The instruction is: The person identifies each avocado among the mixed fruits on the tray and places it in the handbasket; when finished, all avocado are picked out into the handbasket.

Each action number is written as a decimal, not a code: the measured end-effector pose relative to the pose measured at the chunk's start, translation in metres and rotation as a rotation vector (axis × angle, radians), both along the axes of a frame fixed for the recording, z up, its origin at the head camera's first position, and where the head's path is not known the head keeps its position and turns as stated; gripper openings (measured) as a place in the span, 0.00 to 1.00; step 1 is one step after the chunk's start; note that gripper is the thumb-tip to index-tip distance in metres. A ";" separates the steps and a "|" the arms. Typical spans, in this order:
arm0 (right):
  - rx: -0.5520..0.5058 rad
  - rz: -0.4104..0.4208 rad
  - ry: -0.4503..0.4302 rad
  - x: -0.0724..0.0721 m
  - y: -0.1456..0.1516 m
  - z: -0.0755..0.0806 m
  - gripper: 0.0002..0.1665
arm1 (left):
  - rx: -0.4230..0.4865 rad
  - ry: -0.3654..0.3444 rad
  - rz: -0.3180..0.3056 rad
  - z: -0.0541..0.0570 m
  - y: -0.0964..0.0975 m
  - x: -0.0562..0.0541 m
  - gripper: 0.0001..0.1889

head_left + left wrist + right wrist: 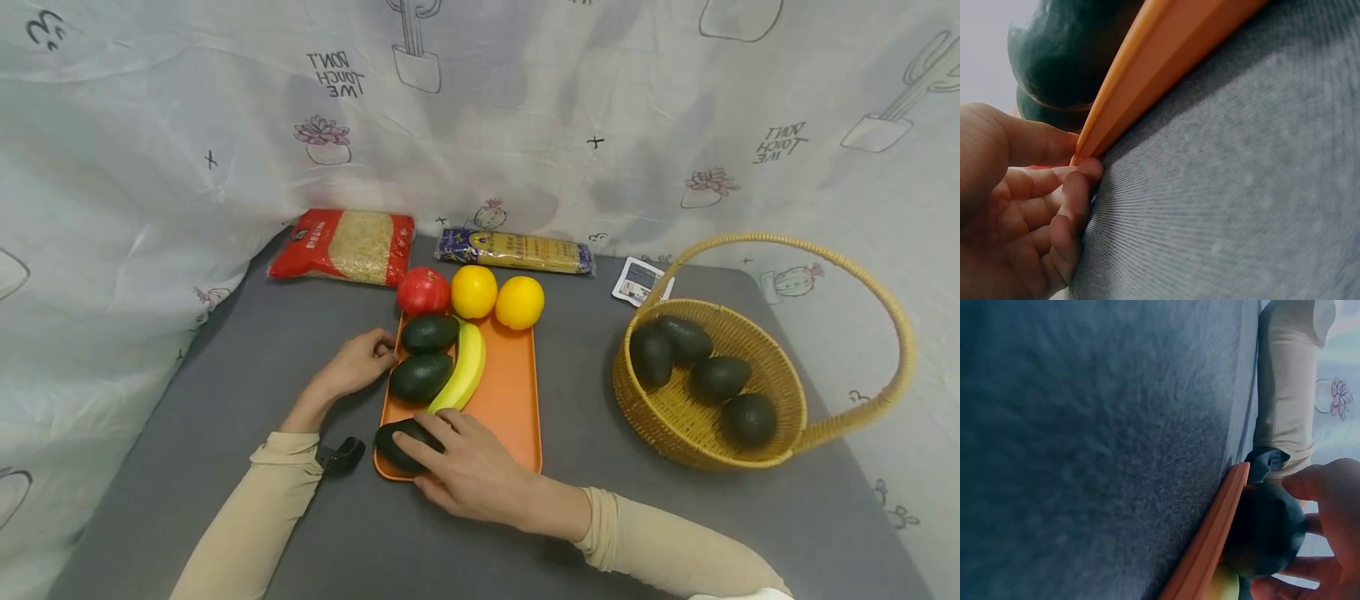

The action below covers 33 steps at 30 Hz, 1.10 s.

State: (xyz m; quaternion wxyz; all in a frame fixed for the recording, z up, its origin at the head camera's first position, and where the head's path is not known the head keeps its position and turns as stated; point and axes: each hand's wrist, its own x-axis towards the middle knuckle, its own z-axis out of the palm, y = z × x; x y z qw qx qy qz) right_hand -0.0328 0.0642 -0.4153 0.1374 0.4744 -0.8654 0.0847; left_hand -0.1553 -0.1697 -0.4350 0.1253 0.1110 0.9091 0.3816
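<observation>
My left hand (358,363) is at the left side of an orange tray (512,375). In the left wrist view, its thumb and forefinger pinch the tray's rim (1124,65). My right hand (476,467) grips a dark green avocado (397,447) at the tray's near left corner; the right wrist view shows the thumb and fingers around this avocado (1266,531). Farther up the tray lie two more avocados, one (422,377) behind the other (430,334). A banana (467,367) curves along their right side, its near end by my right hand.
A red pomegranate (423,292) and two yellow-orange fruits (474,292) sit at the tray's far end. Behind lie a red bag of grain (360,247) and a noodle packet (517,252). Right stands a handled wicker basket (787,375) with several avocados; a white-framed card (639,282) lies behind it.
</observation>
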 end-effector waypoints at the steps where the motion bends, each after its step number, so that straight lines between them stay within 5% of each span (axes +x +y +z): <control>1: 0.015 -0.005 0.006 0.000 -0.003 -0.001 0.32 | -0.001 0.000 -0.001 -0.001 0.000 0.000 0.15; 9: -0.016 -0.054 0.014 -0.004 0.001 0.001 0.31 | 0.002 0.005 0.002 -0.004 0.003 0.001 0.15; 15: -0.141 -0.134 -0.014 -0.009 0.042 0.031 0.34 | 0.009 0.037 -0.001 -0.003 0.004 0.001 0.14; 25: -0.237 -0.503 0.006 -0.024 0.167 0.076 0.36 | -0.004 0.045 0.007 -0.003 0.001 -0.001 0.13; 33: -0.140 -0.840 -0.245 -0.024 0.238 0.084 0.39 | -0.011 0.050 0.018 -0.002 0.000 -0.001 0.13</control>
